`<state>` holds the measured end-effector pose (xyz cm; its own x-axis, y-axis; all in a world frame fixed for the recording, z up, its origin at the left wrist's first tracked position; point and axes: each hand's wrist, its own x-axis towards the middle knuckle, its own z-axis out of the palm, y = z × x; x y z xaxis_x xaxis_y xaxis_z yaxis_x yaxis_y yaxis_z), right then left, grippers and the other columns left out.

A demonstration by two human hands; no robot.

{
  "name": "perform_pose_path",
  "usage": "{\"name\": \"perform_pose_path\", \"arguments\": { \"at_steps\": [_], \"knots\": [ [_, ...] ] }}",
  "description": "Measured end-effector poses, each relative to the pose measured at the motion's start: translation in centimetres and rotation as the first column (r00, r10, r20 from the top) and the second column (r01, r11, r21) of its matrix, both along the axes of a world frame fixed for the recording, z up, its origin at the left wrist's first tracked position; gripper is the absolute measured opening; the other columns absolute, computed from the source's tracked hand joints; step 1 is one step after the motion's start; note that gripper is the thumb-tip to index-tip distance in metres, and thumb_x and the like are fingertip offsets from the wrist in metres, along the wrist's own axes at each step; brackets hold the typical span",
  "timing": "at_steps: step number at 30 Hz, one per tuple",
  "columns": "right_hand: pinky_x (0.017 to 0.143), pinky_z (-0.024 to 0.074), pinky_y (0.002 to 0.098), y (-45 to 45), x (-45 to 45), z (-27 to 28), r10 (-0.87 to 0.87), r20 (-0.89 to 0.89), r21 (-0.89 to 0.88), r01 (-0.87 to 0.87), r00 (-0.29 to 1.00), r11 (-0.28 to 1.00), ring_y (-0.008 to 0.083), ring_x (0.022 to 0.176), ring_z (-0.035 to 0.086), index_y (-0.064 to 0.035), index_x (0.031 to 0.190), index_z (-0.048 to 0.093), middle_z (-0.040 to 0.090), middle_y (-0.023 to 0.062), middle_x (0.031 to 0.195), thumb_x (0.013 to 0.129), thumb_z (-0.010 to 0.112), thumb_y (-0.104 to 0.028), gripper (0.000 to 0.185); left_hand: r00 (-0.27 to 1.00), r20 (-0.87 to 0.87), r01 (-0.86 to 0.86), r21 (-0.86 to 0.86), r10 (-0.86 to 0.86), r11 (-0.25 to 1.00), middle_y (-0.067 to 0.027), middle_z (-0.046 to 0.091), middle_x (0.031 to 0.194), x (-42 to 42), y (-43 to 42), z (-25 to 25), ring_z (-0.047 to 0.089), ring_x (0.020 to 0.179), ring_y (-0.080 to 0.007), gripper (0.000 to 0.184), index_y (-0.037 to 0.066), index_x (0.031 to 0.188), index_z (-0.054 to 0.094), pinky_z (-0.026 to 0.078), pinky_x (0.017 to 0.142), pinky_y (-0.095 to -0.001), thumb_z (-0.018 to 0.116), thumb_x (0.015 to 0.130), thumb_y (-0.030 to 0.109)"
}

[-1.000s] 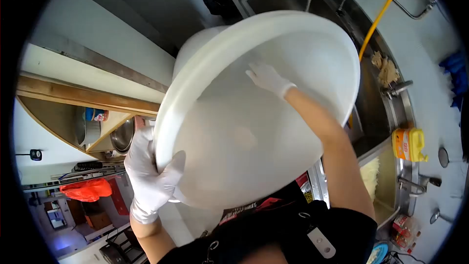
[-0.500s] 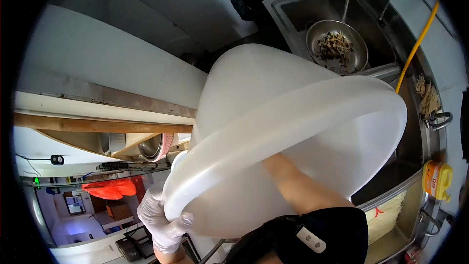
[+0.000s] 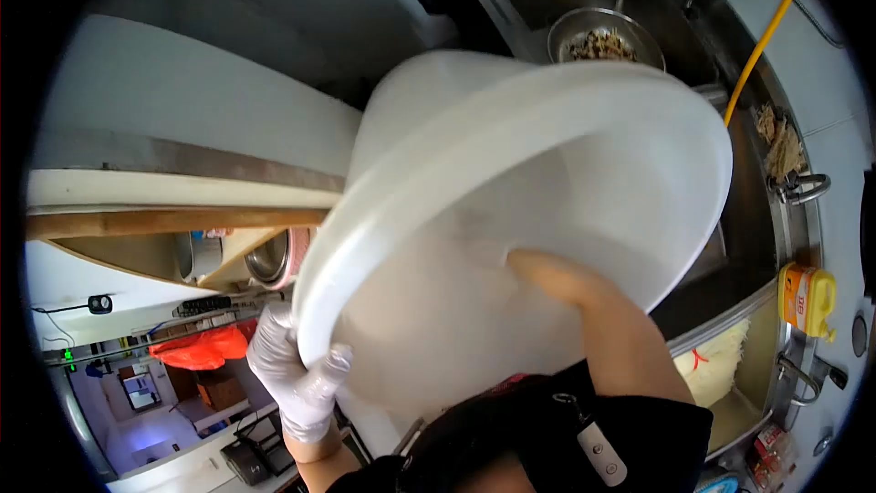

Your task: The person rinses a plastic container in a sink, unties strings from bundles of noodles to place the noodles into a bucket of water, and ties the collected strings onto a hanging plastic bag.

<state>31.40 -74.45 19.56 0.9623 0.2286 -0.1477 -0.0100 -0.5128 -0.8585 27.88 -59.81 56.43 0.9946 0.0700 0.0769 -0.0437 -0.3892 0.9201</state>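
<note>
As the white tub (image 3: 511, 164) tilted: I favoured steady rim (image 3: 411, 183) support.
Left hand (image 3: 297, 374): gripped it, thumb inside.
Right hand (image 3: 491, 245): blurred inside; I couldn't tell its grip.

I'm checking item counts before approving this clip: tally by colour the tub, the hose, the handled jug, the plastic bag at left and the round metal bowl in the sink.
White: 1 (tub)
Yellow: 2 (hose, handled jug)
Red-orange: 1 (plastic bag)
Silver: 1 (round metal bowl)
Total: 5
</note>
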Motion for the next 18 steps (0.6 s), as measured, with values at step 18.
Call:
{"name": "perform_pose_path", "arguments": {
  "at_steps": [18],
  "knots": [
    [0.103,0.0292,0.0377,14.3,8.6,4.5,-0.139,-0.058,0.333,0.151,0.989,0.931,0.0312,0.125,0.035,0.0008,0.129,0.037,0.037,0.0198,0.134,0.093,0.039,-0.033,0.049,0.988,0.098,0.109,0.136,-0.123,0.985,0.0014,0.057,0.077,2.2,1.0,0.0,0.046,0.067,-0.0039,0.037,-0.003,0.095,0.056,0.039,0.062,-0.0187,0.075,0.072,0.019]
  ]
}}
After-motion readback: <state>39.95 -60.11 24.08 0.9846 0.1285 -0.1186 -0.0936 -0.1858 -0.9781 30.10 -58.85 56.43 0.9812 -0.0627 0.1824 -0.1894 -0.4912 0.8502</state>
